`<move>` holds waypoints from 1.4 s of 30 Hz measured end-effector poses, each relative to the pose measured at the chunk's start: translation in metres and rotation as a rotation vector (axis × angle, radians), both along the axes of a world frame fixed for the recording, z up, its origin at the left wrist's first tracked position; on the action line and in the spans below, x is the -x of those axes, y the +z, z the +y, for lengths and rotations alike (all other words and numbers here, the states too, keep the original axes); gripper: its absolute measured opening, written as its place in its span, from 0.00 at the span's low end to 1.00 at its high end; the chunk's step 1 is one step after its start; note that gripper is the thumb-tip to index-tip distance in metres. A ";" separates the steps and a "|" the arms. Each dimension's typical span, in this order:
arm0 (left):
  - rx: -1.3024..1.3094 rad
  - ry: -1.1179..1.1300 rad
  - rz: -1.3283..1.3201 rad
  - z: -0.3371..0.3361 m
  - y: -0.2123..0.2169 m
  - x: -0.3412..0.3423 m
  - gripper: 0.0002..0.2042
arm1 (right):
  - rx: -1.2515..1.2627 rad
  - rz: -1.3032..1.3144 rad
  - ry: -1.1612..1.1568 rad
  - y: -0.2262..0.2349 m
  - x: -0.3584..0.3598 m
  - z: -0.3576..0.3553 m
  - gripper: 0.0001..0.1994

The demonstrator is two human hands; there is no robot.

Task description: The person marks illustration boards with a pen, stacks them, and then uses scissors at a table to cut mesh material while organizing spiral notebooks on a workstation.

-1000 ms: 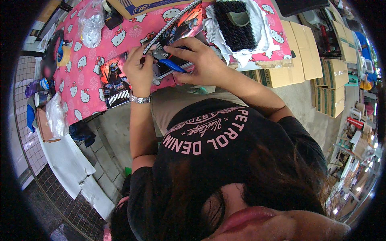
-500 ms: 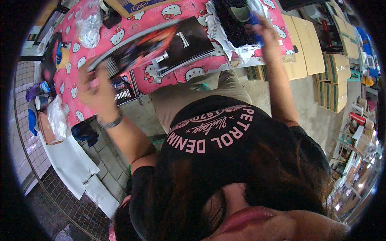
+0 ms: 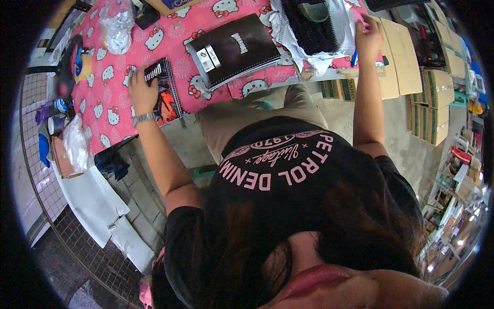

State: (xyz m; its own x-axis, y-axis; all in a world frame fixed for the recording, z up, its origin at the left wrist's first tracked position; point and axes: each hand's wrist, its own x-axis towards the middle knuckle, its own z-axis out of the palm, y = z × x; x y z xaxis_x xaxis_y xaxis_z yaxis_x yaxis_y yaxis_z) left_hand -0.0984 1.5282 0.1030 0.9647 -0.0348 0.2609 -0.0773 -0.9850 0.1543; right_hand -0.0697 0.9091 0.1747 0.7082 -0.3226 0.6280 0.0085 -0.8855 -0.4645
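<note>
My left hand (image 3: 143, 92) lies flat, fingers spread, over the left side of a spiral notebook (image 3: 168, 104) with a black, orange and red cover at the table's near edge. To its right rests a larger black spiral notebook (image 3: 242, 49), back cover up, with a white barcode label (image 3: 208, 58). My right hand (image 3: 369, 37) is at the right table edge with curled fingers. A bit of pink shows at its fingertips, too small to name. Just below it is a narrow blue item (image 3: 354, 57). Beside this hand stands a paper-lined container (image 3: 343, 31) holding black mesh-like material (image 3: 315, 36).
A pink cat-print cloth (image 3: 177, 31) covers the table. Clear plastic (image 3: 116, 26), a tape roll (image 3: 85, 67) and a cardboard box (image 3: 167, 6) lie toward the back and left. Cartons (image 3: 429, 123) are stacked on the floor at right; a wire grid (image 3: 36, 118) stands at left.
My left hand has laid the orange-and-red notebook down at the left, over the one lying there. My right hand has moved right from the container, and the blue item no longer shows among its fingers.
</note>
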 end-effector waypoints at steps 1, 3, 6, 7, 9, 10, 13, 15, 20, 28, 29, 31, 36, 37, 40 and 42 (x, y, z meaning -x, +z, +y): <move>0.008 0.101 0.086 -0.003 -0.005 0.008 0.30 | -0.093 0.050 0.106 0.008 -0.001 0.017 0.13; 0.008 0.321 0.255 -0.006 -0.010 0.028 0.31 | 0.158 -0.059 0.388 -0.006 -0.015 0.055 0.12; 0.115 0.266 0.227 0.028 -0.035 0.053 0.30 | 0.328 0.265 0.516 -0.014 -0.024 0.133 0.10; 0.116 0.256 0.218 0.033 -0.037 0.054 0.30 | 0.472 0.361 0.455 -0.022 -0.035 0.143 0.11; 0.115 0.237 0.201 0.039 -0.038 0.055 0.30 | 0.514 0.524 0.325 -0.033 -0.053 0.155 0.11; 0.079 0.247 0.199 0.037 -0.038 0.055 0.28 | 0.534 0.536 0.297 -0.044 -0.062 0.154 0.11; -0.041 0.354 0.383 -0.001 -0.018 0.041 0.27 | 0.571 0.563 0.198 -0.068 -0.068 0.135 0.11; -0.008 0.339 0.311 0.009 -0.027 0.043 0.27 | 0.562 0.555 0.204 -0.069 -0.069 0.137 0.11; 0.031 0.374 0.233 0.023 -0.036 0.057 0.25 | 0.424 0.634 0.230 -0.049 -0.070 0.145 0.11; 0.174 -0.520 -0.173 -0.209 0.081 0.031 0.19 | 0.209 0.668 0.136 -0.029 -0.056 0.149 0.13; 0.137 -0.647 -0.188 -0.227 0.077 0.032 0.18 | 0.102 0.634 0.183 -0.018 -0.058 0.149 0.13; 0.013 -0.630 -0.046 -0.252 0.062 0.032 0.18 | -0.116 0.567 0.245 0.002 -0.059 0.138 0.17; -0.122 -0.695 0.030 -0.250 0.053 0.035 0.17 | -0.150 0.221 0.640 0.037 -0.026 0.119 0.10; -0.117 -0.702 0.079 -0.249 0.061 0.035 0.17 | -0.240 0.305 0.703 0.040 -0.014 0.113 0.11; -0.084 -0.710 0.180 -0.237 0.099 0.038 0.18 | -0.520 0.565 0.837 0.042 0.020 0.105 0.15; -0.061 -0.634 0.110 -0.232 0.130 0.031 0.16 | -0.696 0.754 0.828 0.038 0.038 0.103 0.18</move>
State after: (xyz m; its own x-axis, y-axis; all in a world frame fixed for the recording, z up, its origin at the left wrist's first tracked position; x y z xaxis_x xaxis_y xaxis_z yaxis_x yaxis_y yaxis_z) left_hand -0.1299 1.2965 0.2329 0.7731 -0.6183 0.1415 -0.6340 -0.7606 0.1400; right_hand -0.1076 1.0124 0.2130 0.9519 0.2796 -0.1251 -0.0308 -0.3190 -0.9473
